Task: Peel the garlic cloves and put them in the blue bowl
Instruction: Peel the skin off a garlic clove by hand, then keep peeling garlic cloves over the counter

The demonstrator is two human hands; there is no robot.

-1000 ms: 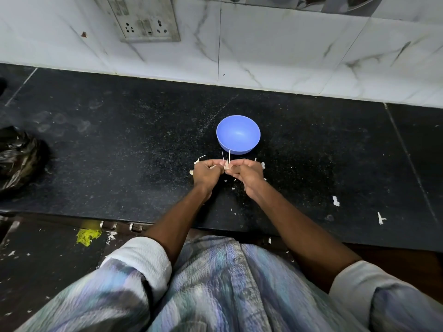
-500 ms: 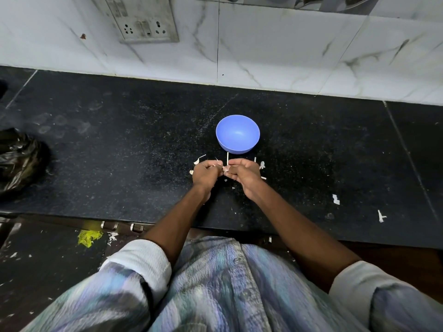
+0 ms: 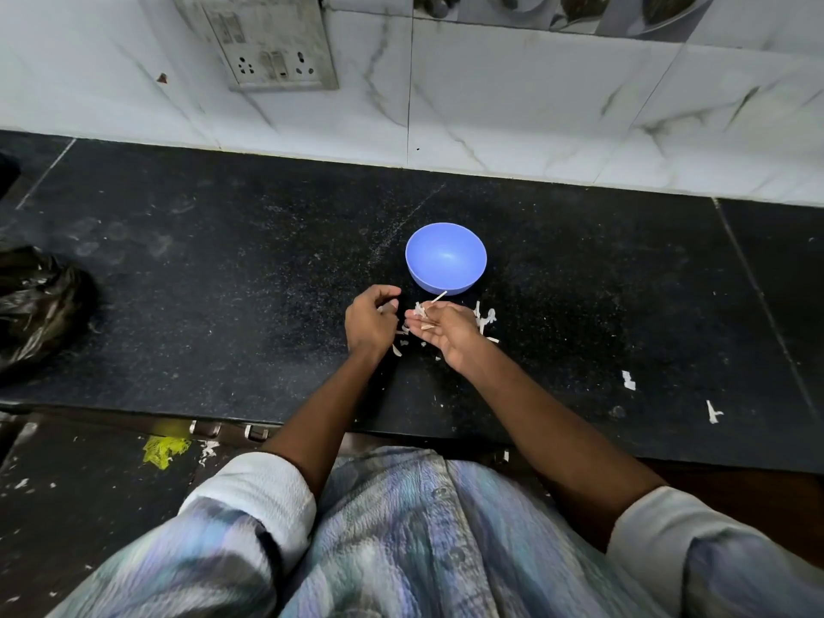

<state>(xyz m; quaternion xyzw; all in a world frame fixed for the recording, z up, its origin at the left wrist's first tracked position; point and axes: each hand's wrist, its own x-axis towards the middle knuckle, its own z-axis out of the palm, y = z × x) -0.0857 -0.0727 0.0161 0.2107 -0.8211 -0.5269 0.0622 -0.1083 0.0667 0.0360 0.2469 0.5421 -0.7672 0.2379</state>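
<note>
Dim, even light; glare sheens the wall tiles; wide-angle bending at edges; shirt blurred.

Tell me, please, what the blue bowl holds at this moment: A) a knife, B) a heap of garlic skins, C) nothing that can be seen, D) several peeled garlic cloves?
C: the inside of the blue bowl shows only smooth blue plastic, while the white garlic skins lie on the black counter beside the hands.
</note>
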